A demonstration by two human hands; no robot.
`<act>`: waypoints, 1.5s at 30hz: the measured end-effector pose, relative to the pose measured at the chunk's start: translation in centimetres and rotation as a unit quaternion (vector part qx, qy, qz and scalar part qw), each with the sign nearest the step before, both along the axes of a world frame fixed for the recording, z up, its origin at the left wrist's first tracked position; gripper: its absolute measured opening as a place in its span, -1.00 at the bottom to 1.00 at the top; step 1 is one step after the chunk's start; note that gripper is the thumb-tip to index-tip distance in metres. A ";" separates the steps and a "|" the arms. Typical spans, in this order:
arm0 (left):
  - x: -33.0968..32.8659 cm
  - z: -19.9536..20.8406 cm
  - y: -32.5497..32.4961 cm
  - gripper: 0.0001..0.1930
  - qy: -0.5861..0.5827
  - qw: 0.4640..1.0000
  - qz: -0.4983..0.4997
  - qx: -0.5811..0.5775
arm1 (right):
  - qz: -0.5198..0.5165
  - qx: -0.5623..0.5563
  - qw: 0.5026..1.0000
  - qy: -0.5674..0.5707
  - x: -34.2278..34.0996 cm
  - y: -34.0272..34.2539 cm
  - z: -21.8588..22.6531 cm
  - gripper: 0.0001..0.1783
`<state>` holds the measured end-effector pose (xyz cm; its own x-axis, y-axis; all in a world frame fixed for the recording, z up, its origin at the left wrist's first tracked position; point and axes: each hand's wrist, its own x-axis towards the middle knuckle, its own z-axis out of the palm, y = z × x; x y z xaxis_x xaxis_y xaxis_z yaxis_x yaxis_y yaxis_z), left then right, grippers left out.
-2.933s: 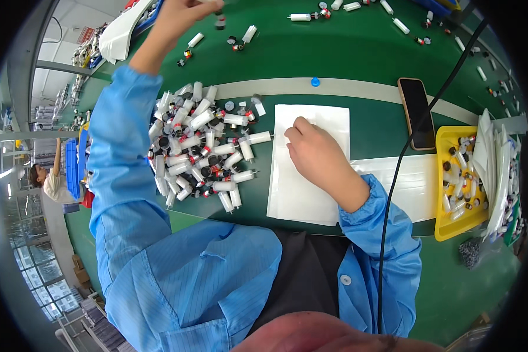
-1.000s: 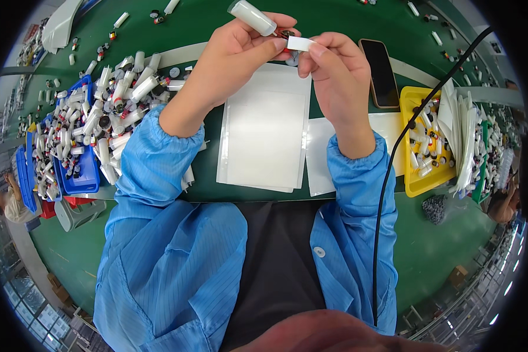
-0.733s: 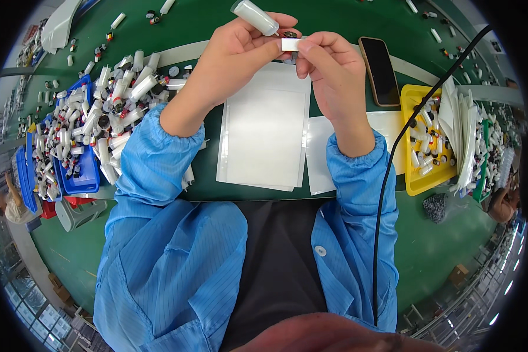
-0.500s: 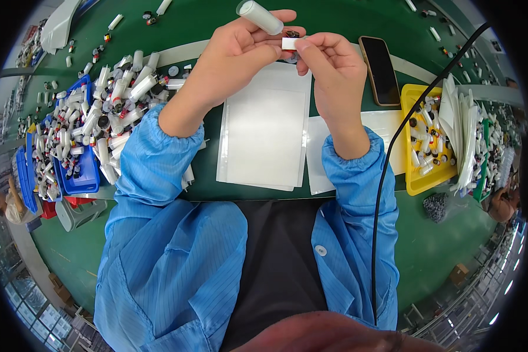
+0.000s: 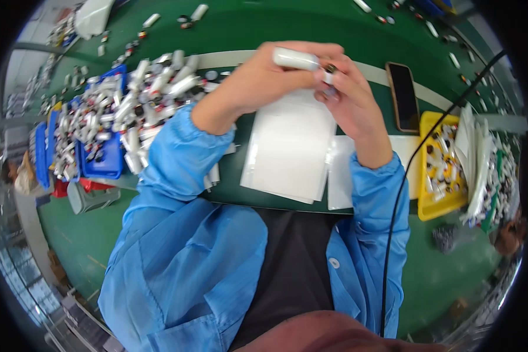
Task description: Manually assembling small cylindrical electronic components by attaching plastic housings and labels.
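Note:
Over the far edge of the white plastic sheets [image 5: 287,146], my two hands meet. My left hand [image 5: 258,79] is closed around a white cylindrical tube [image 5: 293,58], which lies across its fingers and points toward the right hand. My right hand [image 5: 358,97] pinches a small white piece with a dark end [image 5: 330,70] close to the tube's right end. Motion blur and the fingers partly hide this small piece, and I cannot tell whether it touches the tube.
A heap of white tubes with dark and red parts [image 5: 158,94] spreads left, around blue trays [image 5: 101,171]. On the right lie a phone [image 5: 402,97] and a yellow tray [image 5: 426,205] of small parts. A black cable [image 5: 396,193] hangs across the right forearm.
The view has shifted, so the table appears lower and further right. The hands have drawn closer together, and the tube has turned from steeply tilted to nearly level.

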<state>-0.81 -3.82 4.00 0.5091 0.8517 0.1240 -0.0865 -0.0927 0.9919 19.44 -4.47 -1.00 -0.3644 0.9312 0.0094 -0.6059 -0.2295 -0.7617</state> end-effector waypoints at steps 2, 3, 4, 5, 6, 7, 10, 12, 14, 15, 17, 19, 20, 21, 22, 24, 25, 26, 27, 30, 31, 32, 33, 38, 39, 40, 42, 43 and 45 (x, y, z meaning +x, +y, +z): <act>-0.6 1.3 -0.9 -0.54 -0.009 0.999 -0.022 -0.046 | 0.025 0.015 1.000 -0.005 -0.6 -0.7 0.6 -0.57; -0.9 2.1 -1.6 -0.53 -0.017 0.997 -0.031 -0.068 | 0.046 0.030 0.998 -0.013 -1.0 -0.6 0.4 -0.58; -1.5 3.8 -2.0 -0.52 0.055 0.998 -0.020 -0.009 | 0.055 0.043 0.997 -0.024 -0.8 -0.6 -0.3 -0.60; -2.8 4.6 -2.0 -0.52 0.080 0.997 -0.006 -0.009 | 0.067 0.051 0.996 -0.037 -0.6 -0.7 -0.7 -0.62; -4.7 5.3 -1.7 -0.52 0.104 0.995 0.007 -0.010 | 0.050 0.058 0.992 -0.099 -0.7 -0.8 -0.6 -0.77; -6.7 6.3 -1.3 -0.52 0.132 0.991 0.021 -0.010 | 0.014 0.088 0.974 -0.206 -1.1 -0.8 -0.7 -0.80; -15.4 8.8 3.9 -0.54 0.258 0.950 0.138 0.107 | -0.087 0.147 0.891 -0.421 -2.4 -1.1 -1.3 -0.84; -25.5 6.1 10.4 -0.57 0.381 0.883 0.225 0.159 | -0.120 0.164 0.870 -0.449 -2.8 -1.1 -2.0 -0.85; -32.7 0.8 15.7 -0.56 0.468 0.823 0.261 0.187 | -0.120 0.230 0.834 -0.488 -2.7 -2.3 -2.4 -0.86; -34.4 -1.0 17.6 -0.54 0.488 0.805 0.281 0.186 | -0.126 0.274 0.811 -0.502 -2.7 -2.0 -2.2 -0.85; -38.3 -3.8 19.3 -0.51 0.578 0.749 0.275 0.172 | -0.072 0.349 0.733 -0.579 -2.9 -3.0 -1.7 -0.82; -39.5 -6.2 19.4 -0.48 0.653 0.691 0.264 0.164 | -0.047 0.421 0.648 -0.633 -3.5 -4.0 -1.8 -0.82; -39.6 -6.3 19.3 -0.46 0.683 0.660 0.263 0.167 | -0.033 0.430 0.637 -0.639 -3.7 -4.0 -1.5 -0.83; -39.8 -6.2 19.1 -0.45 0.712 0.628 0.264 0.168 | -0.026 0.430 0.635 -0.641 -3.8 -4.0 -1.3 -0.83; -38.4 -5.8 19.7 -0.45 0.688 0.640 0.275 0.206 | -0.023 0.426 0.633 -0.646 -3.6 -4.0 -1.3 -0.83; -33.7 -5.5 20.5 -0.46 0.616 0.682 0.285 0.274 | -0.024 0.410 0.640 -0.649 -3.5 -4.2 -1.2 -0.78; -32.2 -5.4 20.2 -0.46 0.570 0.709 0.290 0.299 | -0.030 0.418 0.642 -0.642 -3.7 -4.2 -1.2 -0.78; -30.9 -5.8 20.1 -0.47 0.594 0.720 0.256 0.254 | -0.036 0.422 0.643 -0.639 -3.9 -4.3 -1.1 -0.78; -29.3 -5.9 20.3 -0.47 0.613 0.730 0.218 0.211 | -0.045 0.424 0.642 -0.638 -3.8 -4.4 -1.1 -0.77; -25.5 -5.3 19.7 -0.53 0.693 0.673 0.109 0.235 | -0.013 0.426 0.602 -0.675 -3.9 -4.5 -1.2 -0.72; -27.7 -6.3 19.2 -0.52 0.690 0.662 0.107 0.271 | 0.010 0.433 0.597 -0.675 -4.2 -4.4 -1.3 -0.71; -27.4 -5.6 19.4 -0.56 0.676 0.689 0.105 0.240 | -0.011 0.442 0.609 -0.658 -4.2 -4.4 -1.4 -0.71; -27.1 -5.0 19.3 -0.59 0.661 0.714 0.105 0.207 | -0.020 0.448 0.605 -0.658 -4.2 -4.2 -1.2 -0.73; -21.4 2.3 14.9 -0.66 0.351 0.921 0.146 0.083 | -0.041 0.456 0.582 -0.672 -4.4 -4.4 -1.5 -0.77; -19.7 3.9 13.4 -0.66 0.260 0.950 0.168 0.044 | -0.038 0.451 0.584 -0.674 -4.5 -4.5 -1.5 -0.77; -18.0 5.3 11.6 -0.66 0.166 0.967 0.191 0.006 | -0.034 0.449 0.585 -0.675 -4.5 -4.6 -1.4 -0.77; -14.9 7.4 8.9 -0.65 0.050 0.987 0.153 -0.028 | -0.038 0.455 0.578 -0.676 -4.4 -4.6 -1.5 -0.79; -13.6 8.0 7.2 -0.64 -0.006 0.989 0.137 -0.046 | -0.043 0.469 0.573 -0.671 -4.3 -4.6 -1.7 -0.80; -10.0 8.0 4.1 -0.65 -0.039 0.991 0.128 -0.010 | -0.050 0.478 0.553 -0.680 -4.1 -4.6 -1.7 -0.81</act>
